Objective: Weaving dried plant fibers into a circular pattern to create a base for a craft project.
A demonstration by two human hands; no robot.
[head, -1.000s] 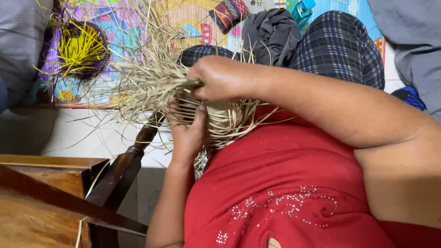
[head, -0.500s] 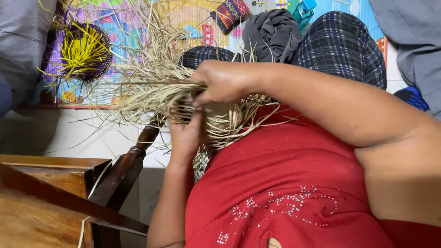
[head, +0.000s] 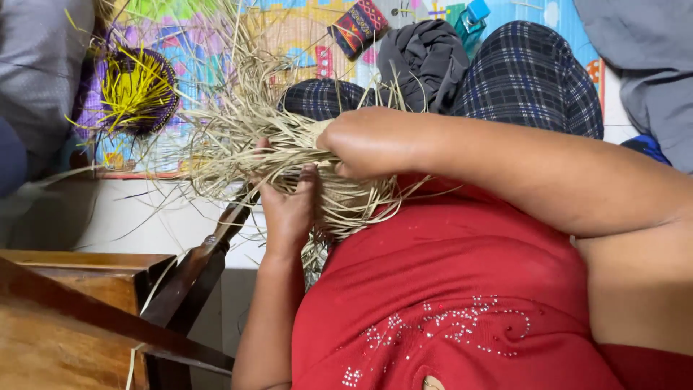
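Straw, pale and dry: a half-woven piece of straw weaving (head: 346, 198) sits against my belly, over the red shirt (head: 462, 289), with loose strands (head: 231, 130) fanning out to the upper left. My right hand (head: 368, 141) is clenched on a bunch of those strands on top of the weaving, knuckles up. My left hand (head: 289, 206) comes from below, palm against the woven part, fingers (head: 309, 177) pressed into the strands just under the right hand; it grips the weaving, the two hands almost touching. Checked trousers (head: 527, 72) cover my knees beyond. Dark grey cloth (head: 422, 50) lies between the knees. Purple basket with yellow strands (head: 137, 90) sits on the colourful mat (head: 303, 29), upper left, well apart from the hands. Wooden furniture (head: 65, 318) at lower left.
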